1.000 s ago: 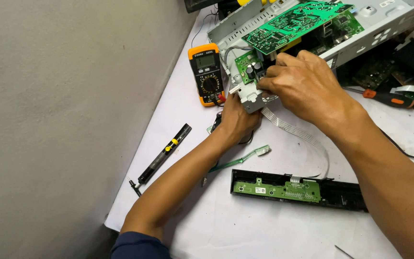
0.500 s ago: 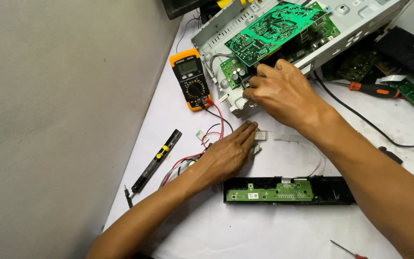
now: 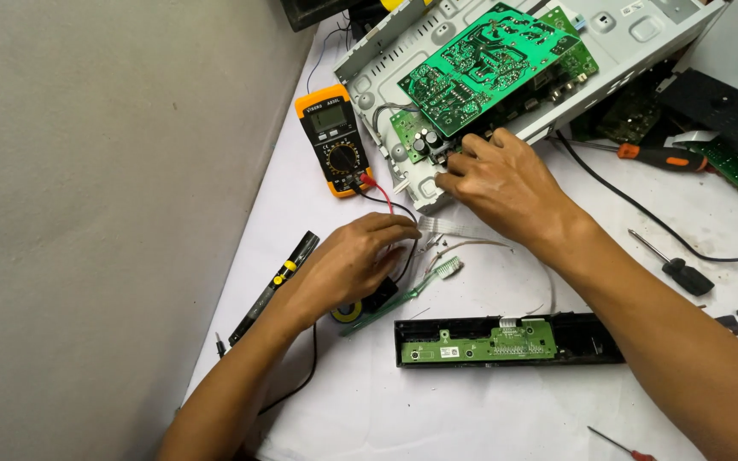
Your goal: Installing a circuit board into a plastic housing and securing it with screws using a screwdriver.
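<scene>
My right hand [image 3: 506,181] reaches to the front edge of an opened white metal chassis [image 3: 634,47], fingertips at a small green board with capacitors [image 3: 416,141]; what they grip is hidden. A large green circuit board [image 3: 484,64] is tilted up above it. My left hand [image 3: 348,265] lies on the white table, fingers curled over the red and black leads [image 3: 379,199] of an orange multimeter [image 3: 333,141]. A white flat ribbon cable [image 3: 442,226] runs between the hands.
A black front panel with a green board [image 3: 506,340] lies near me. A black pen-like tool [image 3: 273,286] lies at the left table edge. Screwdrivers [image 3: 659,156] [image 3: 672,265] and a black cable [image 3: 642,218] lie to the right. The grey floor drops off to the left.
My left hand has drawn back from the chassis to the table and closed over the multimeter leads. My right hand stays at the chassis edge. The view has shifted.
</scene>
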